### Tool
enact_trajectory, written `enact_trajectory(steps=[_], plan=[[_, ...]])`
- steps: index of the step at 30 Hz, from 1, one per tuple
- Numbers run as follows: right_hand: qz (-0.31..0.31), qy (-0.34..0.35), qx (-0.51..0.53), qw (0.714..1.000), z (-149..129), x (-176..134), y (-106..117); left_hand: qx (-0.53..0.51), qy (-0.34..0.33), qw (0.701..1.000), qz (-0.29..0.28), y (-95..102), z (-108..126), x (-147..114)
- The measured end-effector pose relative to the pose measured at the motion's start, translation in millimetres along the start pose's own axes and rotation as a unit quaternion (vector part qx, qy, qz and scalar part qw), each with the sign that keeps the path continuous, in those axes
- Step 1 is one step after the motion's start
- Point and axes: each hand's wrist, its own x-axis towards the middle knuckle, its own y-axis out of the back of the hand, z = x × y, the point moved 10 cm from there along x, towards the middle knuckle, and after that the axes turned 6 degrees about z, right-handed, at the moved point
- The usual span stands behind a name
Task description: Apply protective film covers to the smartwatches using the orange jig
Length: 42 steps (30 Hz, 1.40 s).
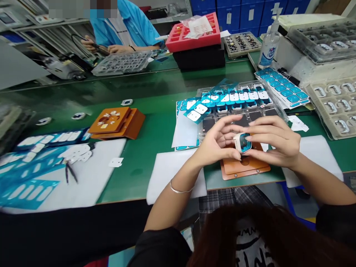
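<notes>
Between both hands is a small white watch-like case with a blue film on its face. My left hand grips its left side, thumb below and fingers behind. From the right, my right hand closes on it with thumb and fingertips at its edge. Just beneath lies an orange fixture plate with screws at its front edge. Behind the hands, a clear plastic tray holds several white frames and dark squares. Across that tray lies a strip of blue-backed white stickers.
White foam sheets flank the plate. At left are an orange block fixture, tweezers and blue film sheets. A pump bottle and part trays stand right. Opposite, a person in a blue jacket works behind a red bin.
</notes>
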Motion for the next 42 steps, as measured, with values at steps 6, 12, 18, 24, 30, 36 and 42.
enact_trajectory(steps=[6,12,18,24,30,36,42], plan=[[-0.170,-0.092,0.045,0.980,21,-7,-23,0.056,-0.052,0.985,0.155,50.9,23,2],[-0.277,-0.171,0.085,0.942,36,-28,-45,0.086,-0.013,0.967,0.239,72.7,29,-4],[-0.310,-0.221,0.076,0.922,40,-36,-51,0.114,0.007,0.970,0.214,66.0,28,-5],[-0.307,-0.241,0.068,0.918,40,-39,-55,0.128,0.009,0.967,0.218,68.4,30,-8],[-0.295,-0.246,0.050,0.922,40,-40,-56,0.134,0.015,0.966,0.219,69.3,28,-8],[-0.298,-0.285,0.047,0.910,45,-45,-58,0.129,0.028,0.966,0.221,69.6,26,-8],[-0.297,-0.295,0.036,0.907,47,-47,-57,0.127,0.036,0.965,0.225,70.4,25,-7]])
